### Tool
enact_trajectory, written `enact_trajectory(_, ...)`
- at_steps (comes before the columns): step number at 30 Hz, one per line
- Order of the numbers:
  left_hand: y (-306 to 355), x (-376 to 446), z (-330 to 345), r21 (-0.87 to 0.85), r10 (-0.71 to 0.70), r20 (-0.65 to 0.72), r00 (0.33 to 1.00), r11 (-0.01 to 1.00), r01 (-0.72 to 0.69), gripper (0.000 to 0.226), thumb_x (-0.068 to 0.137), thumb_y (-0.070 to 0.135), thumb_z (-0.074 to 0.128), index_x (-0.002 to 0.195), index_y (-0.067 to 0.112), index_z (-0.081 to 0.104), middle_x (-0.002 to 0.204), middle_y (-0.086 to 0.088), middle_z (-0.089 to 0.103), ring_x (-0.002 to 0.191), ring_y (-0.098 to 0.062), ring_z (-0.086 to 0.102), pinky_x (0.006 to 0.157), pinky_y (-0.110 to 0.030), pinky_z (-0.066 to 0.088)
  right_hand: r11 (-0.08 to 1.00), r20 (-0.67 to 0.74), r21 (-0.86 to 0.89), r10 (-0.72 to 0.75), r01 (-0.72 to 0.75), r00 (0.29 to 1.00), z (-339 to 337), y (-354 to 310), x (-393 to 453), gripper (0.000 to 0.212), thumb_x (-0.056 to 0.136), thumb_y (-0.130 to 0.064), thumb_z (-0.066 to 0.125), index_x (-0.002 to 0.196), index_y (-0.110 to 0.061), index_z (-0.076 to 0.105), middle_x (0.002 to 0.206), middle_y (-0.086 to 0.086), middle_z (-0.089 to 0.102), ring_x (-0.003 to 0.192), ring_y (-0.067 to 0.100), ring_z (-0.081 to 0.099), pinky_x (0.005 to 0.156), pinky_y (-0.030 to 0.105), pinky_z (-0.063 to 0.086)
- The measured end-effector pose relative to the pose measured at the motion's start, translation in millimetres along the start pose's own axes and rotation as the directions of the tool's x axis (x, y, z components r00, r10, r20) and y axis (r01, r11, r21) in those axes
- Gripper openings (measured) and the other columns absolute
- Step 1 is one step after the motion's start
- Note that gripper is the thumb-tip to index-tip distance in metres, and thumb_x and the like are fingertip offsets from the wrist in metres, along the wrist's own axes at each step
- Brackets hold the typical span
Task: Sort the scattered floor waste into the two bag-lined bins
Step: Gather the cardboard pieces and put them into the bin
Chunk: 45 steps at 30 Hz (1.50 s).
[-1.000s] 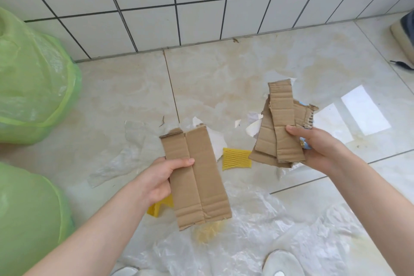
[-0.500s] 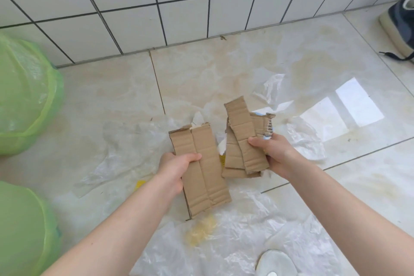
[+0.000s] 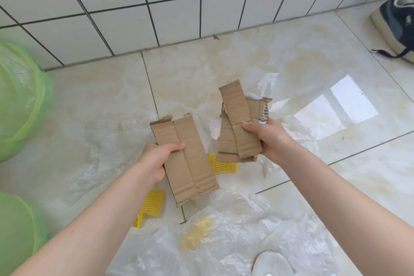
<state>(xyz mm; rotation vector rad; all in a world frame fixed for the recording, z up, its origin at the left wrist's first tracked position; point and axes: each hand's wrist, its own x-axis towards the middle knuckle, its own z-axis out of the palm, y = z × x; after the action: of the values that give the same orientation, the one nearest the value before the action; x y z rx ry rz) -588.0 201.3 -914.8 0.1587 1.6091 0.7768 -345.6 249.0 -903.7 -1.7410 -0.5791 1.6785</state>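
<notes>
Left hand [image 3: 154, 161] grips a creased cardboard strip [image 3: 188, 161]; right hand [image 3: 272, 139] clutches stacked cardboard scraps [image 3: 237, 127], apparently gathered for one green-lined bin [image 3: 20, 101].

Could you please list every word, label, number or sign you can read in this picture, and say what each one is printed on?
No text can be read.
Torn brown cardboard stack in the right hand: a blue and white printed patch at its torn edge, too small and blurred to read.
Creased brown cardboard strip in the left hand: plain, no print.
Dark blue sneaker: a faint mark on its side, unreadable.
Green bag-lined bins: no lettering visible.
</notes>
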Motion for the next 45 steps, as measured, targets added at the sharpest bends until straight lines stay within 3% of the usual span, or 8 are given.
enact_trajectory(4, -1, 4, 4, -0.013, 0.005, 0.011, 1.000, 1.000, -0.005, 0.041, 0.074, -0.004, 0.075, 0.112, -0.003, 0.061, 0.102, -0.017, 0.069, 0.085, -0.027, 0.067, 0.066, -0.035, 0.054, 1.000, -0.083, 0.025, 0.018, -0.016, 0.996, 16, 5, 14, 0.034, 0.080, -0.002, 0.070, 0.112, -0.009, 0.061, 0.108, 0.013, 0.069, 0.096, 0.031, 0.068, 0.085, 0.047, 0.055)
enact_trajectory(10, 0, 7, 12, -0.044, -0.003, 0.042, 0.999, 0.999, 0.005, 0.042, 0.074, -0.003, 0.075, 0.113, -0.003, 0.060, 0.102, -0.017, 0.069, 0.087, -0.028, 0.067, 0.065, -0.035, 0.054, 0.965, -0.086, -0.258, -0.080, 0.056, 0.993, 38, 22, 17, 0.034, 0.079, -0.010, 0.073, 0.110, -0.013, 0.058, 0.099, 0.006, 0.066, 0.088, 0.025, 0.064, 0.075, 0.033, 0.053)
enact_trajectory(14, 3, 10, 15, -0.007, -0.023, 0.071, 0.997, 1.000, 0.024, 0.043, 0.074, -0.002, 0.076, 0.113, -0.001, 0.060, 0.107, -0.018, 0.069, 0.089, -0.029, 0.068, 0.067, -0.037, 0.055, 0.952, -0.111, -0.306, -0.064, 0.027, 0.992, 41, 29, 20, 0.036, 0.079, -0.014, 0.073, 0.110, -0.013, 0.056, 0.102, 0.007, 0.064, 0.095, 0.028, 0.063, 0.083, 0.039, 0.055)
enact_trajectory(22, 15, 6, 8, 0.007, 0.095, -0.014, 0.995, 0.995, -0.095, 0.021, 0.074, 0.000, 0.076, 0.088, 0.006, 0.062, 0.096, -0.013, 0.069, 0.080, -0.024, 0.067, 0.062, -0.031, 0.053, 0.991, -0.092, -0.122, -0.068, 0.057, 0.993, 30, 6, 12, 0.024, 0.079, -0.005, 0.072, 0.098, -0.015, 0.061, 0.104, 0.010, 0.069, 0.095, 0.028, 0.067, 0.087, 0.044, 0.055)
enact_trajectory(26, 31, -7, -13, -0.071, 0.155, -0.041, 0.987, 0.985, -0.158, 0.025, 0.075, 0.002, 0.076, 0.096, 0.005, 0.064, 0.098, -0.011, 0.071, 0.085, -0.024, 0.068, 0.068, -0.033, 0.054, 0.994, -0.062, -0.034, -0.110, 0.108, 0.992, 33, -19, -3, 0.034, 0.079, -0.004, 0.072, 0.110, -0.011, 0.062, 0.106, 0.011, 0.070, 0.093, 0.027, 0.068, 0.084, 0.044, 0.056)
enact_trajectory(32, 53, -50, -59, -0.183, 0.273, -0.105, 0.956, 0.940, -0.288, 0.026, 0.076, 0.003, 0.075, 0.100, 0.007, 0.066, 0.097, -0.008, 0.074, 0.089, -0.024, 0.071, 0.081, -0.039, 0.056, 0.985, 0.073, 0.018, -0.173, 0.173, 0.982, 62, -44, -51, 0.034, 0.081, -0.003, 0.069, 0.114, -0.010, 0.062, 0.107, 0.009, 0.071, 0.093, 0.024, 0.070, 0.082, 0.042, 0.057)
enact_trajectory(39, 59, -133, -131, -0.227, 0.433, -0.229, 0.872, 0.847, -0.481, 0.013, 0.079, 0.004, 0.072, 0.088, 0.012, 0.068, 0.076, 0.003, 0.076, 0.070, -0.012, 0.073, 0.066, -0.029, 0.054, 0.961, 0.272, -0.023, -0.259, 0.276, 0.927, 121, -57, -121, 0.028, 0.082, -0.003, 0.067, 0.109, -0.012, 0.065, 0.097, 0.002, 0.074, 0.078, 0.012, 0.073, 0.069, 0.031, 0.058)
enact_trajectory(45, 48, -208, -202, -0.204, 0.485, -0.361, 0.797, 0.792, -0.575, 0.015, 0.077, 0.007, 0.074, 0.090, 0.014, 0.069, 0.084, 0.004, 0.077, 0.078, -0.013, 0.073, 0.072, -0.030, 0.054, 0.928, 0.426, -0.127, -0.267, 0.349, 0.864, 177, -62, -179, 0.024, 0.081, -0.003, 0.069, 0.102, -0.013, 0.066, 0.096, 0.003, 0.075, 0.080, 0.014, 0.073, 0.071, 0.032, 0.060)
